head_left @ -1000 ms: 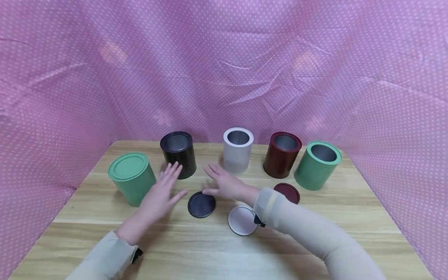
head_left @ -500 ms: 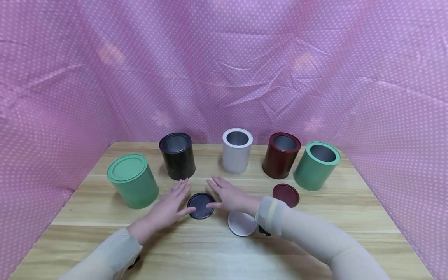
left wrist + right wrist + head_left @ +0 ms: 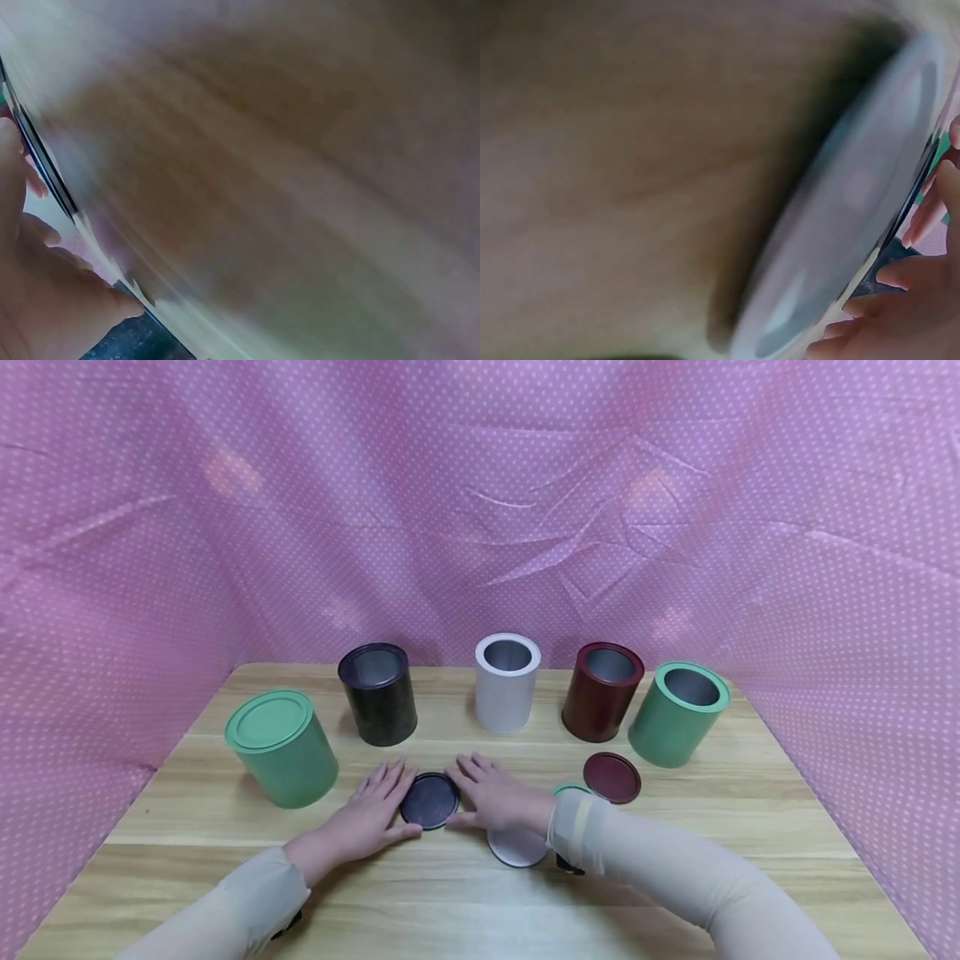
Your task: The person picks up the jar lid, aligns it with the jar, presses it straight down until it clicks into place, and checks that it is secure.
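Item under inspection: black lid (image 3: 430, 801), lying flat on the wooden table (image 3: 450, 910). The left hand (image 3: 363, 820) lies just beside its left edge, the right hand (image 3: 495, 797) just beside its right. Fingers on both hands are extended and slightly parted, thumbs set away; neither hand pinches anything. Contact with the rim cannot be confirmed, as the wrist views are blurred.

Relative to the black lid, the black can (image 3: 381, 710), uncovered, stands beyond and to the left; the white can (image 3: 506, 697), also uncovered, stands beyond and to the right. The white lid (image 3: 517, 848) lies right and slightly nearer, partly covered by the right arm.

Handling assessment: probably light, stiff and smooth, liable to slide, unlikely to break. Its low profile offers little purchase; opposite points on the rim, taken with fingertips, appear the soundest hold.
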`<state>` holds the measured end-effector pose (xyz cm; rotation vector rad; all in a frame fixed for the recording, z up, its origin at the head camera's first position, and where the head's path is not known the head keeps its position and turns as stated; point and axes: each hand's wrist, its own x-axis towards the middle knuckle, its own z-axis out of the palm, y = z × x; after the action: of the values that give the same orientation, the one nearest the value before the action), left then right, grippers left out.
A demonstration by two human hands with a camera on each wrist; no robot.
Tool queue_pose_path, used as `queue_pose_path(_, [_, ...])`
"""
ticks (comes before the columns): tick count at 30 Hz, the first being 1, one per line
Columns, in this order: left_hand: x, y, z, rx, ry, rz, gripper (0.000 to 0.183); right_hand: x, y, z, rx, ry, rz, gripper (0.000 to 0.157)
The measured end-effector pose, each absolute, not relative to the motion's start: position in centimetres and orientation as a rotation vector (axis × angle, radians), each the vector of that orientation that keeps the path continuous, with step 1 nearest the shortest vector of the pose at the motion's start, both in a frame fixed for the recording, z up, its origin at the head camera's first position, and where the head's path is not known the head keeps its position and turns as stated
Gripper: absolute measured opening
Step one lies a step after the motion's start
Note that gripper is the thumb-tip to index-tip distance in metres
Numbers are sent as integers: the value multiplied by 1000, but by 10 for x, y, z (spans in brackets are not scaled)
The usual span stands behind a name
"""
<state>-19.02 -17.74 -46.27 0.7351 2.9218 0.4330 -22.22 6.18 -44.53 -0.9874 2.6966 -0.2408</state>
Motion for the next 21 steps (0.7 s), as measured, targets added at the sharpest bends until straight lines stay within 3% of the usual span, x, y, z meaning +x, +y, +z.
queue_pose_path(21, [-185,-169,-457,659,2892,399,88,-226,62,-447,-1017,2682,-274,80])
